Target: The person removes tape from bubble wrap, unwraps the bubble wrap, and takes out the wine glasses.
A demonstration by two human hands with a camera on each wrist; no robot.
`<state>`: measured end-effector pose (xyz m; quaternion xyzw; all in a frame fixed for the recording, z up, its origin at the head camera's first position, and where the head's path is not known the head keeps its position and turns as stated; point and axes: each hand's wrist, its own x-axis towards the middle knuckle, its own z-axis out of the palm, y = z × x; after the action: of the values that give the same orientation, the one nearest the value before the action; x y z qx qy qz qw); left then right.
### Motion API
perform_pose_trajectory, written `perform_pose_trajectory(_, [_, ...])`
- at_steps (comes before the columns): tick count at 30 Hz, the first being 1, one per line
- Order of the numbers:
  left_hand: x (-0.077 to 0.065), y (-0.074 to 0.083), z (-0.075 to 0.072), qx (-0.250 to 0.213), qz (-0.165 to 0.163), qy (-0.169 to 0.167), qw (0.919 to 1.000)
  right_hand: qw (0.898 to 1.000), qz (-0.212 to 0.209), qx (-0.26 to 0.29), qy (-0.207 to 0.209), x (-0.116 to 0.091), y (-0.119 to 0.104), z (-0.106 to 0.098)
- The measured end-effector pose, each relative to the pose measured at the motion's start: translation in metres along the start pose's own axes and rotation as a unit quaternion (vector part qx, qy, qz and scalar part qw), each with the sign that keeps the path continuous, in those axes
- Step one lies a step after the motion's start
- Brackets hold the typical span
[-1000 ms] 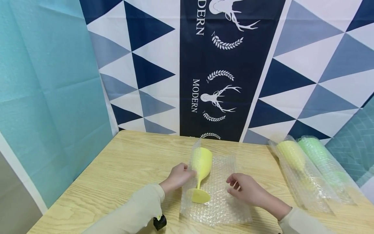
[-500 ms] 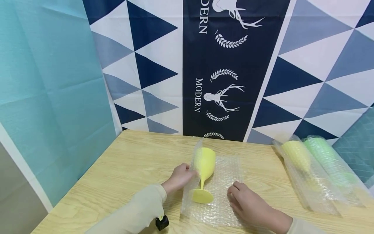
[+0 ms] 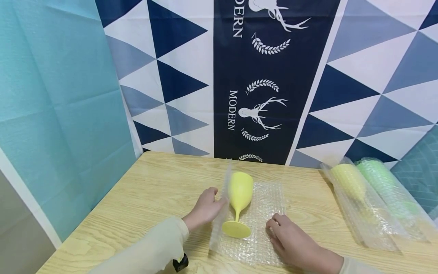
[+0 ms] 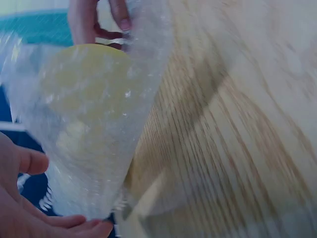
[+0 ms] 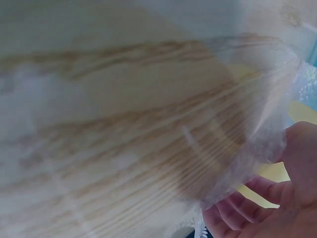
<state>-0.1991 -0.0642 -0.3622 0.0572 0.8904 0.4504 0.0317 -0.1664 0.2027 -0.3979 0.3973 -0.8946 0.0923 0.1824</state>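
My left hand point(image 3: 204, 207) had its fingers extended and its thumb standing off from them, touching the raised left side of the bubble wrap point(image 3: 263, 224); that side stood up along the left of the yellow goblet point(image 3: 240, 190), which lay on the sheet with its bowl away from me and its foot toward me; my right hand point(image 3: 291, 239) was at the wrap's right edge, well apart from the goblet, its fingers loosely bent against the plastic, though I cannot tell whether they pinched it; farther right on the wooden table point(image 3: 164, 182) lay a wrapped yellow cup point(image 3: 349, 182) and, just beside it, a wrapped green cup point(image 3: 380, 180); behind hung a patterned cloth point(image 3: 256, 76) with deer heads.
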Motion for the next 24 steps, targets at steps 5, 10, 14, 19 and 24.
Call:
perform_pose_trajectory(5, [-0.01,0.007,-0.001,0.078,0.074,0.018,0.994,0.999,-0.024,-0.012,0.019,0.0,0.0,0.003])
perform_pose_trajectory(10, [-0.022,0.012,0.0,0.213,0.175,0.023,0.961,1.0,-0.021,-0.02,0.008,0.0,-0.002,0.002])
perform_pose_trajectory(14, [-0.029,0.012,0.0,0.361,0.265,0.038,0.8934,0.999,-0.022,-0.025,0.004,0.0,-0.004,0.002])
perform_pose_trajectory(19, [-0.034,0.004,-0.001,0.465,0.359,0.069,0.8062,1.0,-0.02,-0.024,-0.003,0.0,-0.005,0.001])
perform_pose_trajectory(24, [-0.038,-0.007,-0.007,0.497,0.393,0.077,0.7695,1.0,-0.015,-0.027,-0.004,0.001,-0.005,0.002])
